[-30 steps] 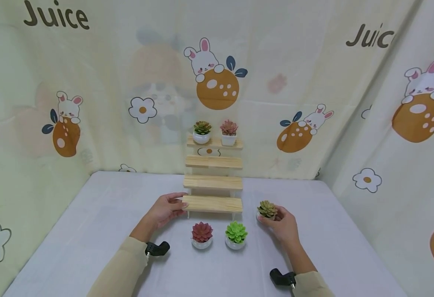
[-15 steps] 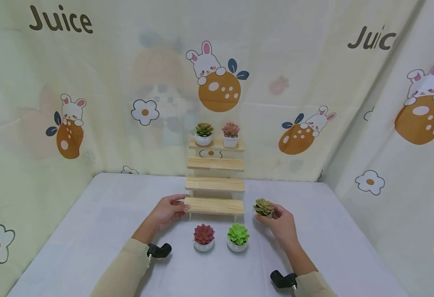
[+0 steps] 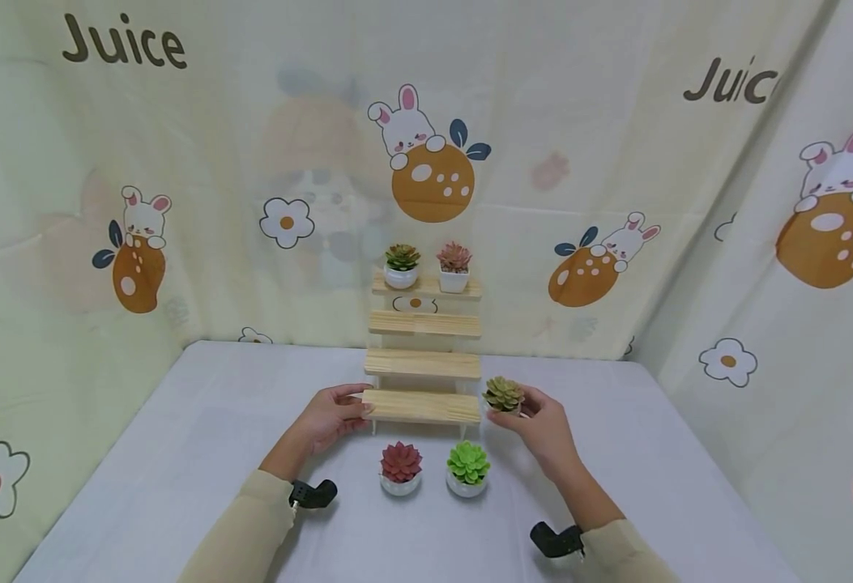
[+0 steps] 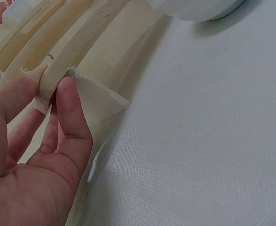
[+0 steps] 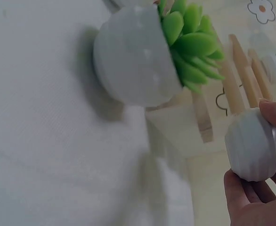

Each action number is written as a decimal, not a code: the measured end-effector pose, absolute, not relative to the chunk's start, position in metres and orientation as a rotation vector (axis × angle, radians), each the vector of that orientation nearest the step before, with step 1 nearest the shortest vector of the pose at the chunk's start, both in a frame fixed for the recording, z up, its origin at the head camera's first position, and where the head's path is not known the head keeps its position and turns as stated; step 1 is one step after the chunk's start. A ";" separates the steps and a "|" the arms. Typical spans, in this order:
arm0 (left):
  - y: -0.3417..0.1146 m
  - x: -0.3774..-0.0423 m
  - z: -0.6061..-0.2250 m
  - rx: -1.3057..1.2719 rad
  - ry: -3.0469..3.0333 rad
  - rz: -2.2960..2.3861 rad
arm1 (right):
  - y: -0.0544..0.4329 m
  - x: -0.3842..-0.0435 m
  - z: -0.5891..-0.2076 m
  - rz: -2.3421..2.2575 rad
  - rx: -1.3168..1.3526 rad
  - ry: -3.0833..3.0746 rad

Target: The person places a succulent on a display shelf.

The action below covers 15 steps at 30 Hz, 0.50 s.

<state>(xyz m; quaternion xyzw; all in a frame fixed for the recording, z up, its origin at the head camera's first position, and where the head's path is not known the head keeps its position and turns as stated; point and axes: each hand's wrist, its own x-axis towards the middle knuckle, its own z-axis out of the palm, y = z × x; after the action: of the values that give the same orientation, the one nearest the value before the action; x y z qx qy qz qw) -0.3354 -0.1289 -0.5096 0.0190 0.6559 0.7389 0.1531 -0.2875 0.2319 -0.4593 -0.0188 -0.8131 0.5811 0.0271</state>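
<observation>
My left hand point(image 3: 330, 417) pinches the left end of the lowest board of a stepped wooden shelf point(image 3: 422, 406); the left wrist view shows thumb and index finger on the board end point(image 4: 53, 80). My right hand point(image 3: 546, 429) grips a dusty-green potted succulent point(image 3: 503, 394) just right of that board. In the right wrist view its ribbed white pot point(image 5: 253, 146) is held off the table between thumb and fingers. In front of the shelf stand a dark red succulent point(image 3: 400, 463) and a bright green succulent point(image 3: 468, 463), both in white pots.
On the top board sit a green succulent point(image 3: 401, 259) in a round pot and a pink succulent point(image 3: 454, 259) in a square pot. A printed curtain point(image 3: 513, 129) hangs behind the white table point(image 3: 236, 421).
My right hand has carried the dusty-green succulent left and slightly up, toward the lowest board. My left hand keeps its grip on the board. The head view has shifted slightly.
</observation>
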 end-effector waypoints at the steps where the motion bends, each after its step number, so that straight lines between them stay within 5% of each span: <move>1: -0.129 -0.335 -0.509 0.049 1.885 2.117 | 0.230 -0.288 -0.457 1.801 -0.047 -2.516; 15: -0.128 -0.337 -0.510 0.024 1.893 2.111 | 0.205 -0.297 -0.427 1.866 0.085 -2.518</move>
<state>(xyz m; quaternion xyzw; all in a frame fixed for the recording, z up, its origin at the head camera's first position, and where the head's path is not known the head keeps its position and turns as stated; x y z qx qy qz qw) -0.3366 -0.1283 -0.5100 0.0085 0.6598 0.7358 0.1524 -0.2972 0.2052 -0.4268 0.0272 -0.8032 0.5951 0.0032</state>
